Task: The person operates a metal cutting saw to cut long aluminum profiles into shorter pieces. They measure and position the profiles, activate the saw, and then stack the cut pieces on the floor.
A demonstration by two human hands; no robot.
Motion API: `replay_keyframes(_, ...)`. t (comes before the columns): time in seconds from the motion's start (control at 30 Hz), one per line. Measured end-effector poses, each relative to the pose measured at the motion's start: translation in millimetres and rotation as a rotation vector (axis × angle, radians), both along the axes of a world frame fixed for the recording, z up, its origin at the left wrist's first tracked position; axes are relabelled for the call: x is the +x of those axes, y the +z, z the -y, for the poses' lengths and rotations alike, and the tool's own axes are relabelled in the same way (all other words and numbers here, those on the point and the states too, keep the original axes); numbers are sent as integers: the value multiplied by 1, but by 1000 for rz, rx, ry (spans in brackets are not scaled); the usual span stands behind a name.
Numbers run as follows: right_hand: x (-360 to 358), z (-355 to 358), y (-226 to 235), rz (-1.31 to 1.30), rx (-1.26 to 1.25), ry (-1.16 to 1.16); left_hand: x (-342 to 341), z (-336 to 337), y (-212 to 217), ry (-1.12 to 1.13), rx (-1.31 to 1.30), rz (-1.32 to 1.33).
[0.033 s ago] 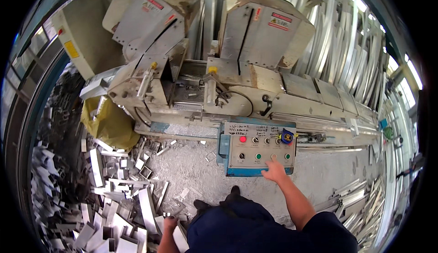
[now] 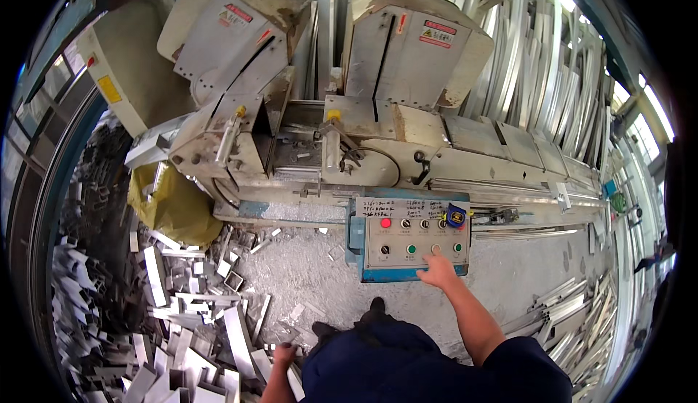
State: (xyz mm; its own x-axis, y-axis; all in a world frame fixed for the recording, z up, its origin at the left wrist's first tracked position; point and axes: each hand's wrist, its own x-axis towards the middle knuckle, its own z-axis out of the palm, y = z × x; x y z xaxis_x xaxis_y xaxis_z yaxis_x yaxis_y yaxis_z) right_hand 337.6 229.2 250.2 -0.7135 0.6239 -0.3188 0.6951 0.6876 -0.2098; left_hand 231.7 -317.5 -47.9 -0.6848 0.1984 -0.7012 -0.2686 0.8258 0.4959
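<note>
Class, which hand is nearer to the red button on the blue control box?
Right. The right hand is at the lower edge of the control box, below and right of the red button; the left hand is farther off, beside the body.

Control box [image 2: 374, 260] stands before the machine bed [image 2: 465, 158], right of centre. Tape measure [image 2: 456, 218] rests at the box's upper right corner; right hand [image 2: 439, 272] is at the lower button row [image 2: 411, 249]. Left housing [image 2: 229, 58] and right housing [image 2: 407, 61] stand along the bed's far side, upright metal profiles [image 2: 542, 69] behind and to the right. Sack [image 2: 174, 203] sits before the bed's left end. Offcuts [image 2: 193, 367] lie on the floor [image 2: 502, 287] nearer the person, left hand [image 2: 283, 354] beside them. Loose bars [image 2: 561, 316] lie right of the box
</note>
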Motion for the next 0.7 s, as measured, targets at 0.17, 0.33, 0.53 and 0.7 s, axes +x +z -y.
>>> replay_keyframes(0.17,26,-8,-15,-126,13,3,-18,-107,58,-288,121,52)
replay_keyframes(0.33,10,-6,3,-10,-37,-15,-37,-122,66,-456,179,-37)
replay_keyframes(0.53,21,-28,-15,-143,-55,86,-61,-64,27,-253,26,7)
replay_keyframes(0.7,20,-18,-9,-162,-35,39,-62,-53,51,-538,-95,-47)
